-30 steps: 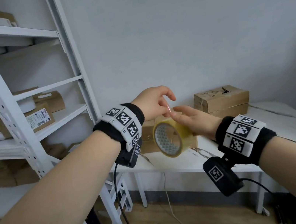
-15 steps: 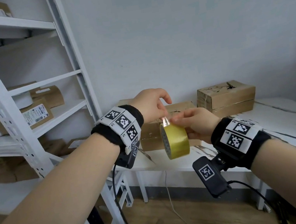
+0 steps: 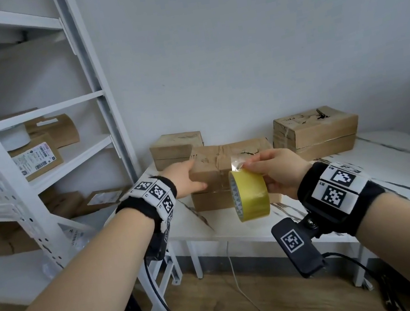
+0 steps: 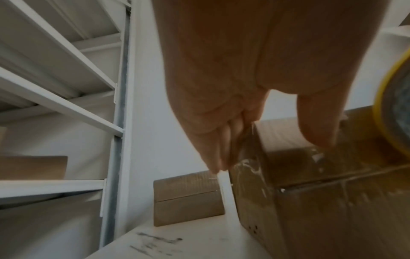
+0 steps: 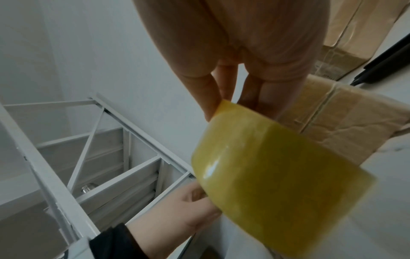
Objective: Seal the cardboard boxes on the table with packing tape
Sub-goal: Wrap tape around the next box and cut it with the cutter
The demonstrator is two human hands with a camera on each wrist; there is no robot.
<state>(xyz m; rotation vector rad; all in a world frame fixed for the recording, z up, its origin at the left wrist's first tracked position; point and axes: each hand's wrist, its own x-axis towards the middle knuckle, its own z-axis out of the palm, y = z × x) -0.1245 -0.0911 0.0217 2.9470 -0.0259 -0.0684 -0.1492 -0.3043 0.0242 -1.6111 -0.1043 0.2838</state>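
A yellow-brown tape roll [image 3: 252, 196] hangs in front of the middle cardboard box [image 3: 210, 162] on the white table [image 3: 388, 166]. My right hand [image 3: 273, 171] grips the roll at its top, where a short shiny free end of tape [image 3: 237, 164] sticks up. My left hand [image 3: 186, 178] rests on the box's left end. In the left wrist view its fingers [image 4: 217, 149] lie straight down the box's [image 4: 321, 210] side, the thumb on the front face. The right wrist view shows the roll [image 5: 277, 175] close up, with my left hand [image 5: 182, 210] below it.
A second box [image 3: 173, 147] sits behind at the left by the wall. Two stacked boxes [image 3: 315, 129] stand at the right. A white metal shelf [image 3: 111, 116] with parcels rises just left of the table. Wrist cables hang toward the wooden floor.
My left hand has let go of the tape end and moved down onto the box's left end. My right hand has carried the roll forward, close to the box's front.
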